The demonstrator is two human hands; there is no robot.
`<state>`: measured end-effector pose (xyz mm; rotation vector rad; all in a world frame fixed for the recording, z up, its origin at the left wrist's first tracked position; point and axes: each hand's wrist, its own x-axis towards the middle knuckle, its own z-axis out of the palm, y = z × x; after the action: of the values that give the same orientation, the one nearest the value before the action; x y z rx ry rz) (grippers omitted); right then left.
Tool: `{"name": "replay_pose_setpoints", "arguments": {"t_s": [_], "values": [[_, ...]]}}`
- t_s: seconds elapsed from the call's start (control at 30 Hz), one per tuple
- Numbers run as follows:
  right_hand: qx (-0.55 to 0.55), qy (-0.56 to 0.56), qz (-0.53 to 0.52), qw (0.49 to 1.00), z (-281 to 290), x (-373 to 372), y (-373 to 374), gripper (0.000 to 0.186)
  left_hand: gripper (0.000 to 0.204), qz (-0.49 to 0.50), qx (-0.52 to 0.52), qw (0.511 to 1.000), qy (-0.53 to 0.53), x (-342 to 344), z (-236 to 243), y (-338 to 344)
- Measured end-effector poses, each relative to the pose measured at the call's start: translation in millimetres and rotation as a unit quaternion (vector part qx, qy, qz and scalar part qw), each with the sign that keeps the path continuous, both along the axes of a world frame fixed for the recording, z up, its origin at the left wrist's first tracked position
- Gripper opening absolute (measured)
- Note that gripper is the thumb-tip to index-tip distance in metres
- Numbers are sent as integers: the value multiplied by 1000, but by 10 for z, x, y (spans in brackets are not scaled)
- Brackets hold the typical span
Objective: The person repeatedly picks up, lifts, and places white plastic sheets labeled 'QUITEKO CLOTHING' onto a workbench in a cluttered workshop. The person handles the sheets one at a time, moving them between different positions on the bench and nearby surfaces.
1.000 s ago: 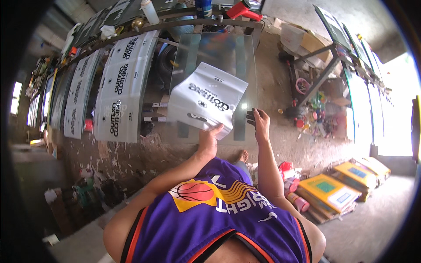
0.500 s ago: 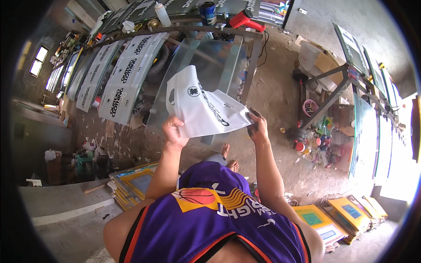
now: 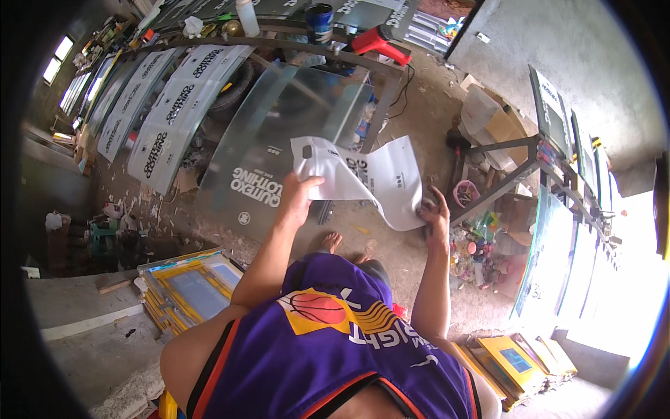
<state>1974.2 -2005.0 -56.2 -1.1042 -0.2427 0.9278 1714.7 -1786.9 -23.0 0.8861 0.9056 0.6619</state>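
A limp white plastic bag with black print and a cut-out handle hole hangs between my hands in front of me. It is twisted in the middle, and its right part curls downward. My left hand is closed on the bag's edge below the handle hole, thumb on top. My right hand pinches the bag's lower right edge, with the forefinger raised; its fingertips look dark-stained. Just beyond the left hand lies a glass pane, with pale print on its near end.
Printed white bags lie on panels to the left. A red heat gun, a blue can and a white bottle stand along the back rail. Yellow-framed screens are stacked near left. At right, a metal rack holds more panes.
Both hands have moved right with the bag, which has turned and twisted. The right hand is lower. The pane's printed near end has come into sight as my view shifted.
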Motion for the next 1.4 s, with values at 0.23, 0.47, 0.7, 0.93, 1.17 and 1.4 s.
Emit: {"name": "replay_pose_setpoints", "arguments": {"t_s": [0.23,0.47,0.7,0.93,1.17,1.4], "values": [[-48,20,-14,999,-481,671,-640,61,47,-41,106,991,64,784,-29,-289],[-52,-57,-102,992,-177,1352,-571,45,62,-18,114,992,52,1171,163,-333],[-60,-137,-66,987,-168,1496,99,45,63,76,136,986,62,1230,162,241],[-117,-266,-62,955,9,1217,1352,36,44,227,138,962,62,1298,-250,1266],[-157,-353,-43,922,20,1030,2289,36,35,328,141,934,17,1308,-417,2188],[-169,-345,-50,922,220,620,2858,36,39,368,114,922,-47,970,-83,2882]]}}
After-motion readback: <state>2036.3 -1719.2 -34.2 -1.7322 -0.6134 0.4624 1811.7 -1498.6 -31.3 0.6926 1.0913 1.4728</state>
